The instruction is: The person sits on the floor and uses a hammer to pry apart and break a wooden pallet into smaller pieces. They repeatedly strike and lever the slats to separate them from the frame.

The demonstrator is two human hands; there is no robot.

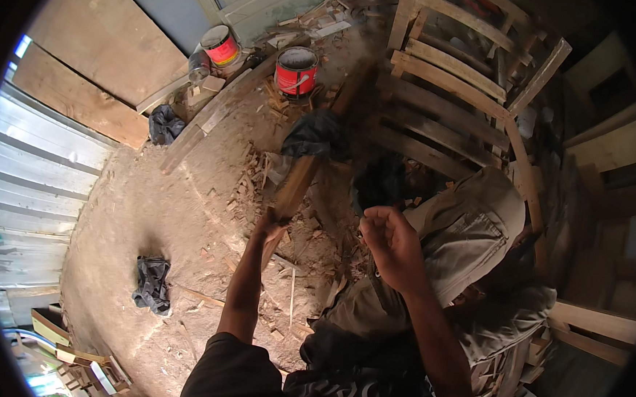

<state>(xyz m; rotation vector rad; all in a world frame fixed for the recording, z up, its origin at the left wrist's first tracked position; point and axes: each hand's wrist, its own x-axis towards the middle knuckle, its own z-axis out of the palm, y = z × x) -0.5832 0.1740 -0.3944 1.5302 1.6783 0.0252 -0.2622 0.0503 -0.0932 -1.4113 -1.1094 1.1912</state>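
L hand (pixel 269 223) is wrapped tight round the near end of a long wooden stick (pixel 313 154), which runs up and away from it w/ a dark cloth (pixel 316 134) bunched round its middle; far end blurs out just beside the red paint can (pixel 296 71). R hand (pixel 390 239) is up off the stick's right side, fingers curled in loosely, thumb on top, not on the wood; can't tell if anything small is pinched inside. Below the stick: dirt floor (pixel 150 210) littered w/ wood chips & offcuts (pixel 293 248), thickest right under the L hand. Person's knee in khaki trousers (pixel 469 229) sits right of the stick, next to the R hand. A slatted wooden frame (pixel 449 83) stands beyond the knee, right of the stick's far end. 2nd red can (pixel 220 45) is left of the first, by a plank (pixel 214 116) lying diagonal. Crumpled dark rag (pixel 152 284) lies well left of the L hand, another (pixel 164 125) near the plank.
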